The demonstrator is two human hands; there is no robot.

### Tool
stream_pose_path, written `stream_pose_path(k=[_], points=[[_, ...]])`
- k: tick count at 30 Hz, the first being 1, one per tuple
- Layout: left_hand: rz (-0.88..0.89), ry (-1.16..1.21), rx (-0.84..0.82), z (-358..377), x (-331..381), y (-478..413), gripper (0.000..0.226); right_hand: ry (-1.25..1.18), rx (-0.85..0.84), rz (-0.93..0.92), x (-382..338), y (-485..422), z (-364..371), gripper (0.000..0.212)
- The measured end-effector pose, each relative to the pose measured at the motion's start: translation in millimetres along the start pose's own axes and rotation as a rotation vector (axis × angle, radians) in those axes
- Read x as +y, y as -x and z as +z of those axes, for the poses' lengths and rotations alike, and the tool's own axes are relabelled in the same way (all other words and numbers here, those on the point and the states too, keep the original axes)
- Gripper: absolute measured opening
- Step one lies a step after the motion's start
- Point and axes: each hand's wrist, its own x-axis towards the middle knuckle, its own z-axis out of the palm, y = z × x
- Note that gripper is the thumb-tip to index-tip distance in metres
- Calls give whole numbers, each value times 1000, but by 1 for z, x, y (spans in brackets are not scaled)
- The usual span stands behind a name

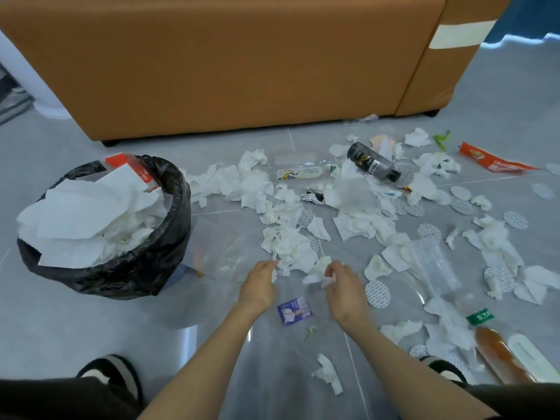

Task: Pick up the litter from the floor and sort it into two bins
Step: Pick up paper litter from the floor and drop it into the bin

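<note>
Crumpled white tissues (291, 247) lie scattered over the grey floor in front of me. My left hand (259, 283) pinches the edge of a tissue at the near end of that pile. A small crumpled tissue (318, 272) is gripped by my right hand (342, 286). At the left stands a black-lined bin (145, 259), heaped with white tissues and a red-and-white wrapper. A dark bottle (372, 162), a clear bottle (303, 171) and a bottle of orange drink (500, 350) lie among the litter. Only one bin is in view.
A brown sofa (230, 62) blocks the far side. Round foil seals (377, 294), a red wrapper (494, 160), a purple packet (294, 310) and clear plastic bags (433, 262) lie on the floor. My shoes (112, 374) are at the bottom edge.
</note>
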Motion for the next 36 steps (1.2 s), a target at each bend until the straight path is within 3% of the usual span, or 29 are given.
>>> stream_pose_path(k=[6, 12, 17, 24, 29, 33, 36], points=[[0, -41, -9, 21, -7, -10, 61, -10, 11, 148, 17, -21, -10, 62], [-5, -80, 22, 30, -9, -18, 52, 100, -249, 178, 37, -25, 8, 59], [-12, -61, -1, 34, -8, -25, 25, 172, -179, 131, 42, -24, 14, 43], [26, 73, 81, 14, 7, -38, 20, -32, 86, 240, 32, -39, 3, 20], [55, 268, 238, -28, 34, -48, 21, -234, 282, 237, -14, -65, -27, 21], [86, 368, 389, -81, 53, -47, 18, -490, 290, 153, -74, -90, -50, 19], [111, 438, 518, -125, 50, -34, 16, -657, 202, 71, -128, -100, -54, 17]])
